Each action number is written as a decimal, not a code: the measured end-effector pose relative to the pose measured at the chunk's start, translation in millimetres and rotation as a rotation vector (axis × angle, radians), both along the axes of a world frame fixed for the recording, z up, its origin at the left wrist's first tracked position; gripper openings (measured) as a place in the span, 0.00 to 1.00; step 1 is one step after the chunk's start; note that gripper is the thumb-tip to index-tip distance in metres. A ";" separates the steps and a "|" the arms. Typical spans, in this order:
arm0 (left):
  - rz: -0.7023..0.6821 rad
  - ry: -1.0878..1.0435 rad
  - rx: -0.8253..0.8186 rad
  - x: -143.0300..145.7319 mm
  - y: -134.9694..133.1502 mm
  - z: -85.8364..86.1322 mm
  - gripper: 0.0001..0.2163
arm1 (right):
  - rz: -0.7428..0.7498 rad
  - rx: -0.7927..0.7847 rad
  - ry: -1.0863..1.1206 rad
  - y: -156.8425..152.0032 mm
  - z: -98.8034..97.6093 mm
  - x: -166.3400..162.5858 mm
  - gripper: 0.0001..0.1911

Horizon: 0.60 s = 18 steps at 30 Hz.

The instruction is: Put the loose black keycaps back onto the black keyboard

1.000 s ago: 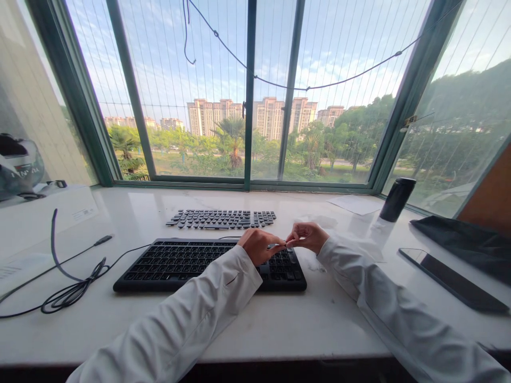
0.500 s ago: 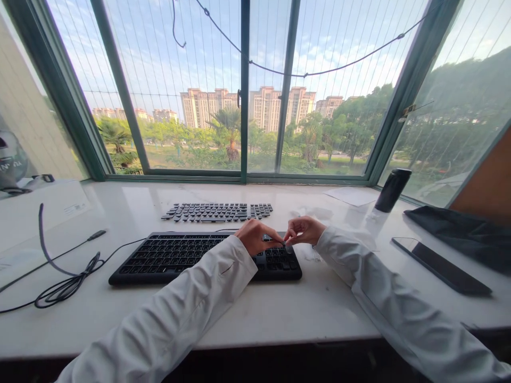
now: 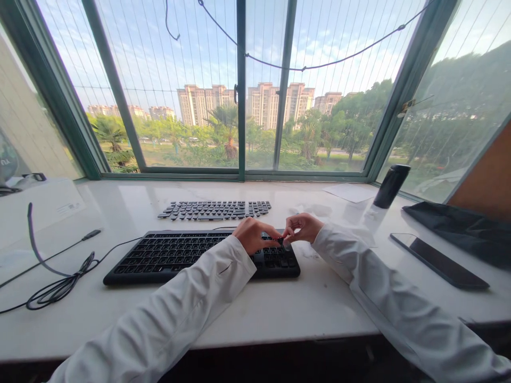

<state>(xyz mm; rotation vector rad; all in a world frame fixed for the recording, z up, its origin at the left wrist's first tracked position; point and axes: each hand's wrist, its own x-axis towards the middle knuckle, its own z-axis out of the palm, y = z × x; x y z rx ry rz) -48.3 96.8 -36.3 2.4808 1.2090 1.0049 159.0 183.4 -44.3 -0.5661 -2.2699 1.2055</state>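
Observation:
A black keyboard [image 3: 159, 258] lies on the white counter, most of its keys stripped of their caps. My left hand [image 3: 254, 235] reaches over its right part with thumb and fingers pinched. Facing it, my right hand [image 3: 302, 227] is also pinched, above the number pad. Between the two sets of fingertips is a small black keycap [image 3: 280, 241], tilted and touched by both hands. Some number pad keys under and beside the hands are partly hidden. Behind the keyboard, loose keycaps [image 3: 211, 210] are laid out in rows in keyboard order.
To the left lies a coiled black cable [image 3: 59, 290] near a white box [image 3: 48, 202]. A phone [image 3: 439, 261], a dark cloth bag [image 3: 459, 229] and a black cylinder [image 3: 392, 186] are at the right. Clear plastic wrap [image 3: 313, 210] lies behind my right hand.
The small keycap has turned and shows more plainly between my fingertips. Both hands keep nearly the same place over the number pad. The whole view has shifted slightly.

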 end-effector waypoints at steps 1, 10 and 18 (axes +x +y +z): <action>0.009 0.001 0.011 -0.2 -0.4 0.4 0.09 | -0.005 0.005 0.014 -0.2 0.9 -0.1 0.23; 0.031 0.221 0.144 -0.9 -1.6 -1.4 0.08 | 0.077 -0.071 -0.064 -5.1 3.7 0.5 0.19; -0.066 0.343 0.200 -2.2 -3.2 -2.0 0.09 | 0.113 -0.031 -0.171 -5.1 3.1 2.7 0.17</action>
